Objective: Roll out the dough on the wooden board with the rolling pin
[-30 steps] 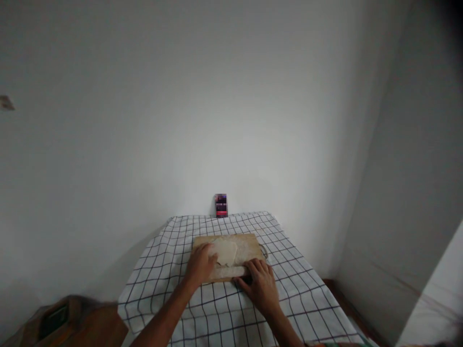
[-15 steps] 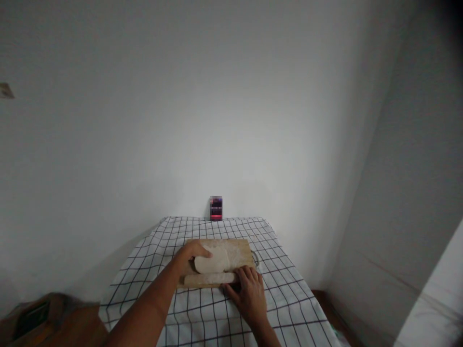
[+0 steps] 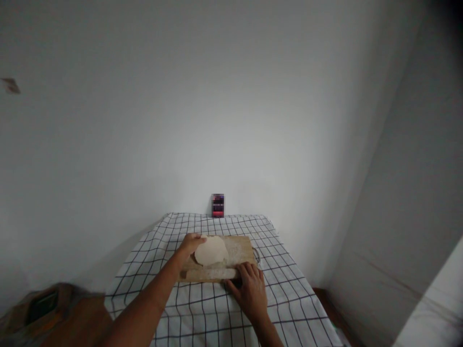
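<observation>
A flat, roundish sheet of dough [image 3: 211,251] lies on a floured wooden board [image 3: 238,245]. My left hand [image 3: 191,242] pinches the dough at its far left edge, thumb on top and fingers partly hidden. Along the board's near edge lies a pale rolling pin [image 3: 208,274], dusted with flour. Its right end is under the fingers of my right hand [image 3: 250,289], which curl over it. The pin sits just on the near side of the dough, apart from it.
The board rests on a white checked tablecloth [image 3: 202,308]. A metal ring handle [image 3: 256,255] sticks out at the board's right. An upright phone-like object [image 3: 217,206], blurred, leans by the white wall. A brown box-like object [image 3: 43,306] is at lower left.
The dough sheet has shifted and now shows rounder and flatter, with my left hand at its far left edge. My right hand stays on the pin. The view has tilted slightly.
</observation>
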Demonstrator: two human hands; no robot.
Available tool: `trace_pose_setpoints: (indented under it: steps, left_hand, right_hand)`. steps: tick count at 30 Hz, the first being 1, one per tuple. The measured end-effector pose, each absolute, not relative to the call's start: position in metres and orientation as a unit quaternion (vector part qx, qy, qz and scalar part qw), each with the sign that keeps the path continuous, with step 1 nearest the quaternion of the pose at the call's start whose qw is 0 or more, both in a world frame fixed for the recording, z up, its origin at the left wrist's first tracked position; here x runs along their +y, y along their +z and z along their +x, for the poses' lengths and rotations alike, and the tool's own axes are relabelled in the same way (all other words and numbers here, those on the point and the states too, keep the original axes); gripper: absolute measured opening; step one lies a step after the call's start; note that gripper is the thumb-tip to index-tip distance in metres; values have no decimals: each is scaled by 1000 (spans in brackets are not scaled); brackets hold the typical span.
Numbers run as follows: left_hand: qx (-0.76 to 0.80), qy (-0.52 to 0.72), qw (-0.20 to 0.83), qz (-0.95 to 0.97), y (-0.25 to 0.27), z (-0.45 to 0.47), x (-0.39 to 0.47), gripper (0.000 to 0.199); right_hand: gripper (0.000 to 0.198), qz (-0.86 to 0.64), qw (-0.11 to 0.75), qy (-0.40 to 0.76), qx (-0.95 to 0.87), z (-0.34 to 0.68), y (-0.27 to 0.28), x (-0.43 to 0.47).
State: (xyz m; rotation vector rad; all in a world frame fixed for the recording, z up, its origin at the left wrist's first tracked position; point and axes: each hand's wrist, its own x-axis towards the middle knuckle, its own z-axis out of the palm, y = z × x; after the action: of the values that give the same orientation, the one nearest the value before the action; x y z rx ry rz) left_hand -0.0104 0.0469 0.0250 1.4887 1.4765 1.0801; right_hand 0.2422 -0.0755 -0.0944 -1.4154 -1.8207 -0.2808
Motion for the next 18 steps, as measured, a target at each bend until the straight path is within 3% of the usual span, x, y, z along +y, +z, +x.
trace_pose_setpoints:
  steps: [5, 9, 13, 18]
  left_hand:
    - [596, 421, 432, 530, 19, -24, 46, 39]
    - [638, 298, 450, 549, 29, -34, 48, 31]
    - [675, 198, 334, 627, 38, -38, 50, 24]
    - [660, 222, 205, 688, 41, -36, 49, 14]
  right_hand:
    - [34, -559, 388, -122, -722, 244, -95, -76]
    - [34, -562, 387, -132, -719, 244, -93, -77]
    - [36, -563, 392, -125, -717, 243, -94, -79]
    - [41, -565, 441, -82, -692, 249, -98, -73]
